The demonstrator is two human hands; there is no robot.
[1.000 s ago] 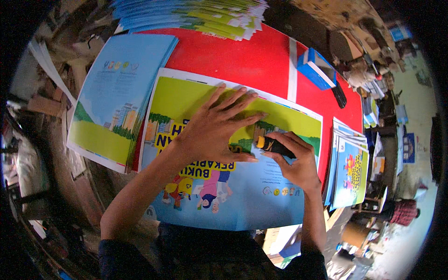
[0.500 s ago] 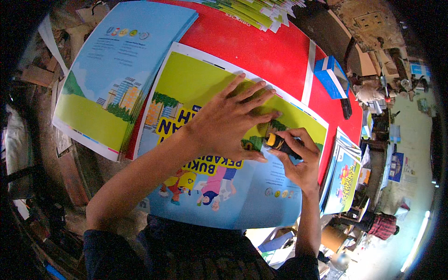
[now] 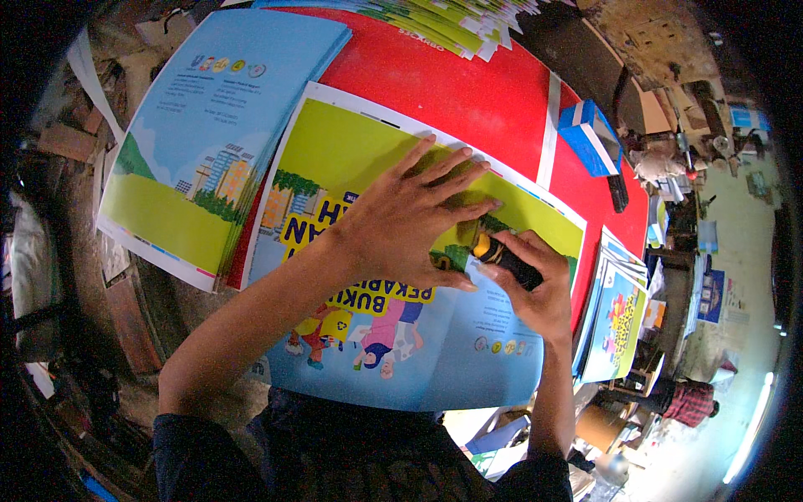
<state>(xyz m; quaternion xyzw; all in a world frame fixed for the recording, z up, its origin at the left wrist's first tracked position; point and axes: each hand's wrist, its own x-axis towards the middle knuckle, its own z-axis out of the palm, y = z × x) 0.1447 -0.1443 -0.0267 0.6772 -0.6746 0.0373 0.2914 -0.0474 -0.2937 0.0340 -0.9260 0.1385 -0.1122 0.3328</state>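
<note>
From my distant seat, I see the left hand [image 3: 403, 213] spread flat, fingers fanned, palm side down on the printed sheet [image 3: 355, 134]; it grasps nothing. The right hand [image 3: 542, 286] is clenched around a black-and-yellow tool [image 3: 513, 266], whose yellow end lies between the left thumb tip and forefinger tip, close to both; I cannot tell whether it touches the paper.

The sheet lies slantwise on the red tabletop [image 3: 401, 75], its white far edge ahead of the left fingertips and its near edge by the wearer's torso. For room, I find a broad red stretch between that far edge and the paper pile [image 3: 452, 29] beyond. A white strip [image 3: 549, 125] crosses it on the right, near a blue box [image 3: 590, 138]. The sides are tighter: a stack of prints [image 3: 188, 142] sits just beside the left edge, and smaller prints [image 3: 615, 326] sit near the right edge.
</note>
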